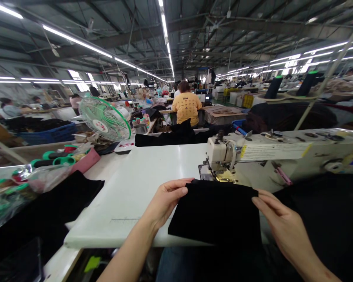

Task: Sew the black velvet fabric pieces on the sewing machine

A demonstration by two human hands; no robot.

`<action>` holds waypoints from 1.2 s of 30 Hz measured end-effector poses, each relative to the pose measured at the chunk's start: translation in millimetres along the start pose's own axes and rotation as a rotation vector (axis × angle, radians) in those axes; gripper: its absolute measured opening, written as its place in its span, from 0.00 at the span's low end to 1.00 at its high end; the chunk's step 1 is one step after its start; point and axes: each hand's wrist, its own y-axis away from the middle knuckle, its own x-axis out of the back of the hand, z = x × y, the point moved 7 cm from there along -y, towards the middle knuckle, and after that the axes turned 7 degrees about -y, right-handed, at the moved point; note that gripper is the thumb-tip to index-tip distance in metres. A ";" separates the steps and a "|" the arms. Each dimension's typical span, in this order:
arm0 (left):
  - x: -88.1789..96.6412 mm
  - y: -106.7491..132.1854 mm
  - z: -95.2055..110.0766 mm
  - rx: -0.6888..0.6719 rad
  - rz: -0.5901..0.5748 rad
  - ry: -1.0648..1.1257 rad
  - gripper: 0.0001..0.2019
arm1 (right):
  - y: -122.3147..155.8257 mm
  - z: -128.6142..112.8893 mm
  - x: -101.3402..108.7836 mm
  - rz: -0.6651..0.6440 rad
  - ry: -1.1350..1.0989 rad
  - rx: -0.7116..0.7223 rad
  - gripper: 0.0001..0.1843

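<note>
Here the left hand (168, 199) grips the upper left corner of a black rectangular fabric piece (214, 213), thumb on top and fingers curled over the far edge. The right hand (282, 225) lies at the piece's right edge with fingers stretched out and touching the cloth; whether it pinches the cloth cannot be told. The fabric lies flat at the near edge of a glossy white worktable (141, 176), its far edge just in front of the needle end of a cream-white industrial sewing machine (282, 152), and its near edge hangs over the table's front. To the left, a loose dark black cloth heap (53, 203) spreads across the table's corner, near green-capped thread spools (57, 159). Farther back a round green-bladed wire-caged fan (104, 117) stands tilted, and a seated person in a yellow shirt (187, 106) faces away at another bench.
</note>
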 end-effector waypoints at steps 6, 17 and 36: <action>1.6 0.8 4.3 -0.060 0.120 -0.028 0.14 | -2.9 5.5 -2.3 0.009 -0.224 -0.110 0.20; 4.7 1.4 2.7 -0.089 0.286 -0.016 0.13 | 4.1 13.4 -1.7 0.122 -0.356 -0.304 0.23; 1.8 -8.6 -0.6 -0.126 0.339 -0.002 0.11 | 4.6 -0.5 -11.5 -0.022 -0.384 -0.286 0.20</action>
